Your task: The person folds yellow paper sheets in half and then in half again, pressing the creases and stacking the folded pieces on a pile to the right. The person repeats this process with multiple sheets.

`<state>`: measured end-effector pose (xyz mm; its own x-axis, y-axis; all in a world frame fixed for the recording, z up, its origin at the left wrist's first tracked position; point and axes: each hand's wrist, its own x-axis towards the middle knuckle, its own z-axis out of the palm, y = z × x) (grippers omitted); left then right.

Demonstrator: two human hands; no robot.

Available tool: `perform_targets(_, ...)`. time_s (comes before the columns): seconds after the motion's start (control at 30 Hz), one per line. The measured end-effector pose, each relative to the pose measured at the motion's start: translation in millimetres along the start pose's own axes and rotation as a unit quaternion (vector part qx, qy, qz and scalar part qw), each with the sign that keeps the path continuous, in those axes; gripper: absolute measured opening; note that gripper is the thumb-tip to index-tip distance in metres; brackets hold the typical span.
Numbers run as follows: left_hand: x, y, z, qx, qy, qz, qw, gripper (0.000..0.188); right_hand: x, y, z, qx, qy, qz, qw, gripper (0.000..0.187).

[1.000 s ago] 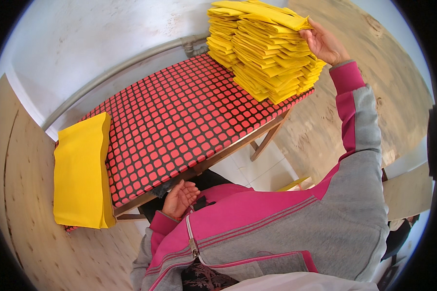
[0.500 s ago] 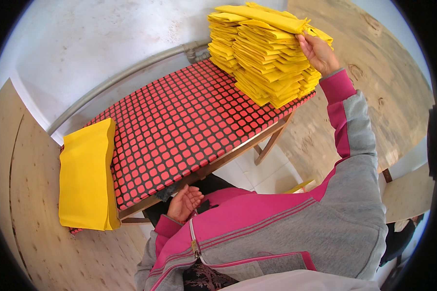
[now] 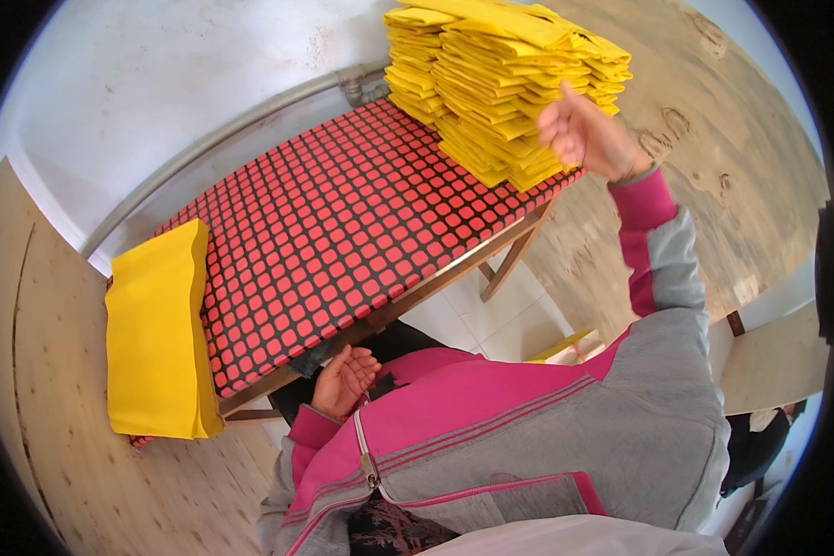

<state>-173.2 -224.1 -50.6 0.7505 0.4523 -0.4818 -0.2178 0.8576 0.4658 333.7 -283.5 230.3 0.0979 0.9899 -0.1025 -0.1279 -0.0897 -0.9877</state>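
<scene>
A tall pile of folded yellow fabric pieces [image 3: 505, 93] stands at the far right end of a table with a red-and-black checked cover [image 3: 324, 232]. Just in front of the pile's right side is my right hand [image 3: 591, 134], empty, its fingers apart and a little blurred. My left hand [image 3: 345, 378] rests palm up by the table's near edge, close to my jacket, fingers loosely curled and holding nothing. At the table's left end lies a neat flat stack of yellow sheets [image 3: 157, 334].
Wooden boards [image 3: 65, 371] stand to the left, and a large wooden panel [image 3: 713, 167] fills the right. A grey pipe [image 3: 232, 139] runs along the white wall behind the table. Below the table's right side, a yellow-topped item [image 3: 565, 347] sits near the tiled floor.
My right hand has let go of the top fabric piece and moved down, off the pile. My left hand has barely shifted. The whole view has tilted slightly.
</scene>
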Motion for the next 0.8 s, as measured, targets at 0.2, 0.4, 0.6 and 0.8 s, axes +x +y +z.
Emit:
perform_targets(0.2, -10.4, -18.3, -52.7, -0.008, 0.04, 0.078, 0.996, 0.032, -5.7, 176.9, 112.4, -0.11, -0.247, 0.164, 0.949, 0.033)
perform_targets(0.4, -76.8, -44.0, -159.1, -0.076, 0.117, 0.176, 0.974, 0.032, 21.8, 349.6, 239.3, -0.081, -0.319, 0.203, 0.922, 0.026)
perform_targets(0.6, -122.7, -107.4, -198.7, -0.203, 0.165, 0.231, 0.937, 0.026, 35.2, 398.9, 303.5, -0.172, -0.358, -0.087, 0.913, 0.017)
perform_targets(0.8, -141.9, -96.0, -185.5, -0.14, 0.154, 0.274, 0.939, 0.028, 82.1, 383.7, 362.2, -0.482, -0.221, -0.367, 0.764, 0.029)
